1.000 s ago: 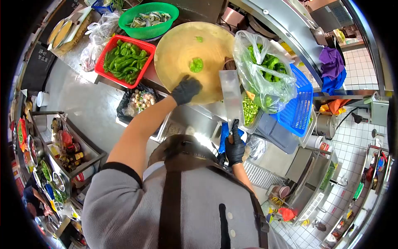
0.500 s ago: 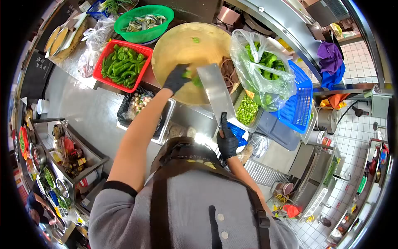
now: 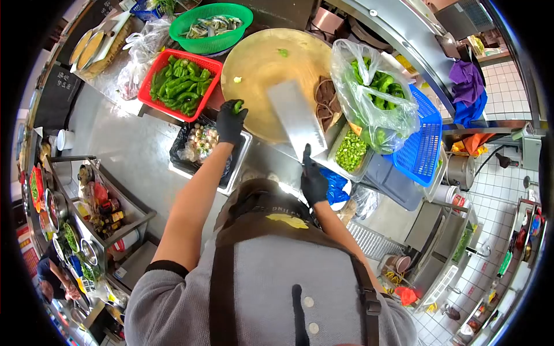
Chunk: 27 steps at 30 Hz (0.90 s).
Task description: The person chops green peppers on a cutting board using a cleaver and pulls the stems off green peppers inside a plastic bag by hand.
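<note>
Left hand (image 3: 231, 124): holds green pepper (image 3: 238, 106) by the round board's (image 3: 259, 63) edge; a loose grip could drop it.
Right hand (image 3: 314, 181): grips big knife (image 3: 293, 112) over the round board; coming too close could cut the other hand.

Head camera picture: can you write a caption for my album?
At a round board, the left hand holds a green piece, the right hand a cleaver.

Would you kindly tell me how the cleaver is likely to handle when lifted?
The cleaver should stay stiff: its broad metal blade looks flat. It probably feels blade-heavy, since the blade extends well beyond the right hand.
</note>
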Motion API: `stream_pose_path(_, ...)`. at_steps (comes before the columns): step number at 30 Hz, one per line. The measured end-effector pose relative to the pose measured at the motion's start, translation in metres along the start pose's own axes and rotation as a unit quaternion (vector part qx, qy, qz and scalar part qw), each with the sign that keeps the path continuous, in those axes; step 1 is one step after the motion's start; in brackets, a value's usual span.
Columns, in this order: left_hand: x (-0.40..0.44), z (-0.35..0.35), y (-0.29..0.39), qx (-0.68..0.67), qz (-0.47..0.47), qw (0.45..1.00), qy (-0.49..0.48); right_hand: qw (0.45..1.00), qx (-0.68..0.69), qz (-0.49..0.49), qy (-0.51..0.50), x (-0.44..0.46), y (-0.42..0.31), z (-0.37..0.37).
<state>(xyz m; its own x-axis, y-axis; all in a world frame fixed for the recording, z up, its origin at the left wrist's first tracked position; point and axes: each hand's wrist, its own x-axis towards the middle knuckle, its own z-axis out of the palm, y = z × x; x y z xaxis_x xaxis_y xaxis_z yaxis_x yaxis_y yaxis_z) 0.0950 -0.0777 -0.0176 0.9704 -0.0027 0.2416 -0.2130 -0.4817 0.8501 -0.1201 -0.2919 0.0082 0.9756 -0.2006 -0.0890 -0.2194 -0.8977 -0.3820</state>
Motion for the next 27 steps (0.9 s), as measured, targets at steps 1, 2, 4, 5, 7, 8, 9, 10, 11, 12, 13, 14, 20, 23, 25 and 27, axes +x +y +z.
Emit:
stream_pose_path(1,0.0,0.0,0.014,0.009,-0.013,1.0,0.005,0.998,-0.031,0.024,-0.057,0.006,0.002,0.01)
stream_pose_path(2,0.0,0.004,0.012,0.018,0.018,1.0,-0.002,0.999,-0.011,0.013,-0.032,0.003,0.006,0.014)
stream_pose_path(4,0.004,0.014,0.012,0.037,0.08,0.996,-0.01,0.999,0.028,-0.015,0.018,0.001,0.007,0.009)
stream_pose_path(5,0.003,0.023,0.012,0.006,0.105,0.993,-0.046,0.996,0.078,0.013,0.034,-0.007,0.013,0.007)
stream_pose_path(7,0.005,0.047,0.023,0.051,0.131,0.979,-0.151,0.979,0.173,0.018,0.104,-0.01,0.008,-0.018)
stream_pose_path(8,0.012,0.044,0.053,0.106,0.127,0.955,-0.246,0.969,0.222,0.041,0.1,-0.009,0.001,-0.035)
stream_pose_path(9,0.019,0.054,0.057,0.151,0.228,0.923,-0.269,0.967,0.213,0.004,0.139,-0.002,-0.002,-0.044)
stream_pose_path(10,0.024,0.062,0.062,0.206,0.267,0.896,-0.288,0.963,0.201,-0.032,0.178,0.005,-0.005,-0.054)
stream_pose_path(11,0.03,0.073,0.06,0.224,0.241,0.882,-0.338,0.964,0.213,-0.012,0.157,0.011,-0.011,-0.064)
stream_pose_path(12,0.036,0.081,0.054,0.241,0.212,0.865,-0.385,0.965,0.225,0.007,0.136,0.018,-0.016,-0.07)
stream_pose_path(13,0.039,0.081,0.05,0.24,0.22,0.865,-0.383,0.966,0.213,-0.003,0.147,0.028,-0.015,-0.067)
stream_pose_path(14,0.042,0.08,0.045,0.24,0.227,0.864,-0.381,0.97,0.198,0.004,0.14,0.036,-0.018,-0.065)
stream_pose_path(20,0.068,-0.034,0.016,0.194,0.129,0.967,-0.1,0.997,0.047,0.048,0.039,0.104,-0.021,-0.028)
stream_pose_path(23,0.116,-0.085,-0.05,0.359,-0.001,0.927,-0.105,0.999,0.011,0.01,0.042,0.128,-0.015,-0.015)
stream_pose_path(25,0.12,-0.085,-0.044,0.504,0.093,0.858,-0.03,1.0,-0.013,0.018,0.001,0.139,-0.009,-0.01)
stream_pose_path(27,0.134,-0.062,-0.037,0.436,0.101,0.885,-0.128,0.999,-0.029,0.018,-0.017,0.142,-0.008,-0.007)
